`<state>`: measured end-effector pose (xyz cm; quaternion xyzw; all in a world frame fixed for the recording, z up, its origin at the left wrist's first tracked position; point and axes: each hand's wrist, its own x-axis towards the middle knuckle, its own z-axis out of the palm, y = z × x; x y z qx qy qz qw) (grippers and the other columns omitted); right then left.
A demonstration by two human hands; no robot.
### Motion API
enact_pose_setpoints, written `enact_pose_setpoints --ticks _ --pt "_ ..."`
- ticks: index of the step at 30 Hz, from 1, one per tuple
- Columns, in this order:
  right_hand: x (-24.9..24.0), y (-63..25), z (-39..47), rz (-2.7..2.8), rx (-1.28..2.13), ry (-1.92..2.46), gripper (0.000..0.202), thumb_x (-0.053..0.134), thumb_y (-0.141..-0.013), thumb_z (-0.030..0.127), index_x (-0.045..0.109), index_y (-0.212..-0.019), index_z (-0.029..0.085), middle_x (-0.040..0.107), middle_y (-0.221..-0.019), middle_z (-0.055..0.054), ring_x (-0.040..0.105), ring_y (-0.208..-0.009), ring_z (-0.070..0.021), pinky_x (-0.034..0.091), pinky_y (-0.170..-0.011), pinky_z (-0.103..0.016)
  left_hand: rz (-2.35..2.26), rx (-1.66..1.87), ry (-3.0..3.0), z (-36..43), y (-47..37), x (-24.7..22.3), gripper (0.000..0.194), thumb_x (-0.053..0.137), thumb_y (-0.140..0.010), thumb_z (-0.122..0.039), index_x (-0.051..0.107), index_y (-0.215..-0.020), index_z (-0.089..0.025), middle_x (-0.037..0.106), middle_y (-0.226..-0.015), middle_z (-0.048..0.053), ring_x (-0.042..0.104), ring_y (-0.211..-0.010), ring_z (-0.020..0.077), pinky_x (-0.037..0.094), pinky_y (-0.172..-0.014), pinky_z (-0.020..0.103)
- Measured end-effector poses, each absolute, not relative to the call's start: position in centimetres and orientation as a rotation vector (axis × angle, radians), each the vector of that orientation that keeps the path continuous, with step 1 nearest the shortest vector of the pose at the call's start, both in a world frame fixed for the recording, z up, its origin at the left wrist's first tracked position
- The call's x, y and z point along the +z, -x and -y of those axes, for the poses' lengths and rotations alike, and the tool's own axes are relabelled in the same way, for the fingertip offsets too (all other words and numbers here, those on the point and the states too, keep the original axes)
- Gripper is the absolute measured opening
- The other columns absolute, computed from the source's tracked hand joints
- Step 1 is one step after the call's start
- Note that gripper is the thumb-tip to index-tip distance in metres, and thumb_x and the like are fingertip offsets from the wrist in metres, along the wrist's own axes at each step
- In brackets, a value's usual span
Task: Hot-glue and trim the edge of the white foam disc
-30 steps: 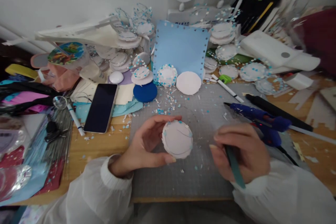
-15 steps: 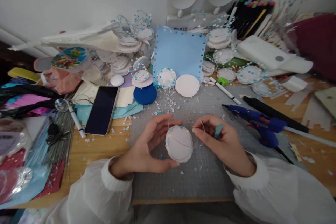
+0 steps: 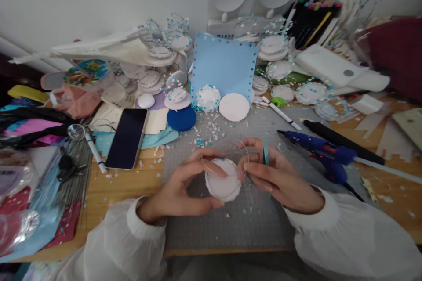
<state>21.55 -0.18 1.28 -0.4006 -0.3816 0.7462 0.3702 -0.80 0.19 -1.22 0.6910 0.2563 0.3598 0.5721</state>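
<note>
Left hand [image 3: 183, 189] half open, holding disc [image 3: 221, 189] near worktop [image 3: 121, 184] front edge | right hand [image 3: 278, 178] pinching wire [image 3: 248, 154], teal tool [image 3: 265, 151] tucked | we judge: wire placing; next requires steady disc

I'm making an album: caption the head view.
Over a grey mat: white disc in left hand, teal tool in right hand.

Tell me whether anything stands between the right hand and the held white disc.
Nothing bulky does: the right hand is right beside the white disc, with only a thin wire looping between them. A finger of the left hand lies over the disc's upper part.
</note>
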Motion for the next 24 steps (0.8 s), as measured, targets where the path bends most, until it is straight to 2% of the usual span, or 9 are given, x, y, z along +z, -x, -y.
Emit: enact_pose_setpoints --ticks 6,11,13,18,24 --pt "1.12 -21.91 0.25 1.064 1.976 0.972 0.049 0.067 -0.079 0.036 0.036 -0.115 0.025 0.07 -0.075 0.002 0.028 -0.034 -0.0008 0.016 -0.034 -0.017 -0.592 0.848 -1.586 -0.24 0.88 -0.99 0.036 0.078 -0.069 -0.022 0.067 -0.104 -0.022 0.052 -0.131 0.012 0.044 -0.126 0.0313 0.034 -0.105 0.048" --pt "0.96 -22.1 0.35 1.113 2.001 0.965 0.048 0.067 -0.08 0.037 0.035 -0.114 0.026 0.07 -0.073 0.002 0.031 -0.036 -0.0017 0.019 -0.035 -0.017 -0.588 0.873 -1.5 -0.17 0.8 -1.08 0.035 0.078 -0.069 -0.024 0.069 -0.103 -0.023 0.052 -0.13 0.012 0.045 -0.124 0.0311 0.035 -0.104 0.048" --pt "0.9 -22.12 0.39 1.143 1.977 0.956 0.047 0.067 -0.081 0.037 0.035 -0.114 0.026 0.07 -0.073 0.002 0.036 -0.038 -0.0029 0.022 -0.037 -0.017 -0.585 0.878 -1.478 -0.19 0.72 -0.97 0.035 0.078 -0.069 -0.025 0.07 -0.102 -0.023 0.052 -0.131 0.012 0.048 -0.122 0.0309 0.037 -0.103 0.048" --pt "0.57 -22.19 0.44 1.253 1.929 0.909 0.046 0.066 -0.08 0.04 0.037 -0.114 0.026 0.07 -0.07 0.001 0.058 -0.051 -0.0113 0.033 -0.042 -0.021 -0.594 0.867 -1.434 -0.21 0.47 -0.63 0.033 0.08 -0.067 -0.027 0.071 -0.099 -0.023 0.055 -0.128 0.012 0.05 -0.12 0.0318 0.037 -0.102 0.049" --pt "0.57 -22.16 0.44 1.294 1.965 0.736 0.04 0.063 -0.084 0.032 0.038 -0.115 0.025 0.073 -0.074 0.001 0.066 -0.061 -0.0123 0.042 -0.051 -0.023 -0.558 0.858 -1.438 -0.21 0.47 -0.94 0.037 0.081 -0.065 -0.025 0.071 -0.101 -0.023 0.055 -0.128 0.012 0.049 -0.122 0.032 0.035 -0.104 0.05"
